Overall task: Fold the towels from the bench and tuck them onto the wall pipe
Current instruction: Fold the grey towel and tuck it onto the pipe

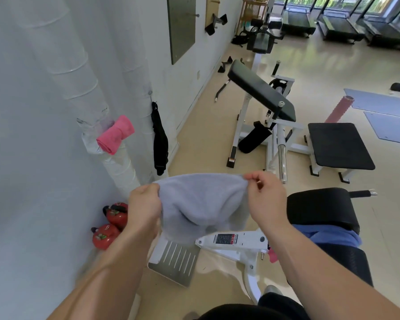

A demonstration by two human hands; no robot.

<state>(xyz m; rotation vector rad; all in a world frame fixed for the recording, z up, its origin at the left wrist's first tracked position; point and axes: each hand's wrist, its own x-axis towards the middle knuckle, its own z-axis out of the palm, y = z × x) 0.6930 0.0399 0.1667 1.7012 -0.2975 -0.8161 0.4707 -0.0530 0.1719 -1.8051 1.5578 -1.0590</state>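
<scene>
A light grey towel [201, 202] hangs doubled over in the air between my hands. My left hand [143, 205] grips its left top corner. My right hand [264, 199] pinches the right top corner between thumb and fingers. On the white wrapped wall pipe [88, 93] at the left, a folded pink towel [116, 134] sits tucked against the wall. A blue towel [333, 235] lies on the black padded bench [321, 206] at the right, below my right forearm.
A black strap [159, 139] hangs from a second pipe. Two red kettlebells [109, 227] stand on the floor by the wall. White exercise machines with black pads [261, 93] fill the middle; a ribbed metal footplate [173, 262] lies below the towel. Mats and treadmills are farther off.
</scene>
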